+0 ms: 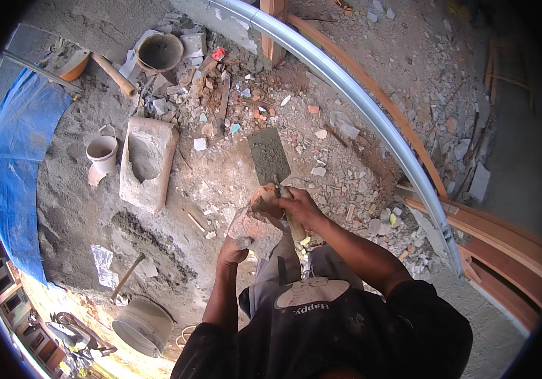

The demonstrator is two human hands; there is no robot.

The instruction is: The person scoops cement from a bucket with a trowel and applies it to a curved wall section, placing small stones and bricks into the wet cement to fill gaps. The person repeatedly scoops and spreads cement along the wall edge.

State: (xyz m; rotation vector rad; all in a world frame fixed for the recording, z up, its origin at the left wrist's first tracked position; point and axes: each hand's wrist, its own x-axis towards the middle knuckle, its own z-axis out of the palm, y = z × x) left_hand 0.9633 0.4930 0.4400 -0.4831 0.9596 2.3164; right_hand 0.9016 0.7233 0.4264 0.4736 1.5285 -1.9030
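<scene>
My left hand is closed round the lower side of a broken brick, a pale, reddish chunk with rough edges. Its thumb lies over the near face. Close by on the right, my right hand grips the wooden handle of a trowel. The trowel's flat rectangular blade points away from me and is coated with wet grey mortar. Brick and trowel meet or overlap near the handle's front end; whether they touch, I cannot tell. Both hands are in front of my knees, over rubble-strewn ground.
A cement-crusted trough lies ahead left, beside a small white bucket. Further off sit a round bowl and a wooden-handled tool. A large bucket stands near left. A metal pipe curves along the right.
</scene>
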